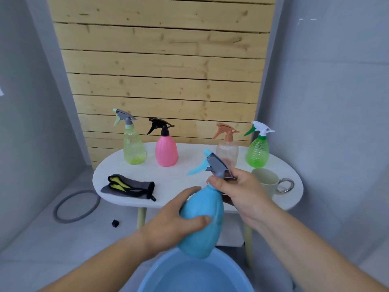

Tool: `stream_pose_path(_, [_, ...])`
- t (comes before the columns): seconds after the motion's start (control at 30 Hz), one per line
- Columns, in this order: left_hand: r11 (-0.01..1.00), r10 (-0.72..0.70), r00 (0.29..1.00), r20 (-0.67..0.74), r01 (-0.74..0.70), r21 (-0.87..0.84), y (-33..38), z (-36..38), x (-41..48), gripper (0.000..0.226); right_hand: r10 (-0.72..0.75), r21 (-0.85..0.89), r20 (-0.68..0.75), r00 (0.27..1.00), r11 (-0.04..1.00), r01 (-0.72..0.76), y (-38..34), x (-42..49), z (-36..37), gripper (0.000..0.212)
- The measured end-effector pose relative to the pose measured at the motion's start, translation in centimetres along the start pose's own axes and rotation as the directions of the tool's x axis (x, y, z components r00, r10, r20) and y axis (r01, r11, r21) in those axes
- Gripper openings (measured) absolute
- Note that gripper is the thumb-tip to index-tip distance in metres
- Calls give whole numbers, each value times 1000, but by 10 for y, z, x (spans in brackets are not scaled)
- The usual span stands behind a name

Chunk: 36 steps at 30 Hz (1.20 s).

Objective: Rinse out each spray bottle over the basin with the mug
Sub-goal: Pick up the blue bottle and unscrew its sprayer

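Observation:
A light blue spray bottle (202,228) with a grey trigger head (216,167) hangs tilted above the blue basin (160,277), which holds water. My left hand (174,220) grips the bottle's body. Around the bottle's neck, under the spray head, curl the fingers of my right hand (237,190). A beige mug (266,179) with a metal ring handle stands on the white table (168,178) just right of my right hand. At the back of the table stand a yellow-green bottle (133,148), a pink bottle (166,150), a clear bottle (227,151) and a green bottle (257,151).
A grey and yellow cloth (130,186) lies on the table's left part. On the floor at the left are a grey ring (76,205) and a small black piece (115,223). A wooden slat wall stands behind the table.

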<state>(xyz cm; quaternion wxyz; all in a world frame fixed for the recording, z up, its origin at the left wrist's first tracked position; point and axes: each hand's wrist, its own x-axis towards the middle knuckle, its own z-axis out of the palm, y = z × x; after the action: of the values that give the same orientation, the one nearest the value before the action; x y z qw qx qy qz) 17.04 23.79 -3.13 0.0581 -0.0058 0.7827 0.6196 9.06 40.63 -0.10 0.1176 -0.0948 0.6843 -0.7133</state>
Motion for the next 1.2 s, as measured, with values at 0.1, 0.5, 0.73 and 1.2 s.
stream_pose_path(0.1, [964,-121,973,195,162,-209,-2,-3,-6,77,11,23,59,998,1000,-13,4,-7,-6,22])
stream_pose_path(0.5, [902,-116,944,310,230,-365,-18,3,-1,88,86,86,91,992,992,-94,13,-3,-12,21])
stream_pose_path(0.73, [895,-147,945,291,252,-367,-24,3,2,78,99,92,93,991,990,-108,18,0,-9,19])
stream_pose_path(1.2, [810,-179,936,305,316,-494,-33,-3,-2,68,139,113,97,986,982,-149,25,6,-1,20])
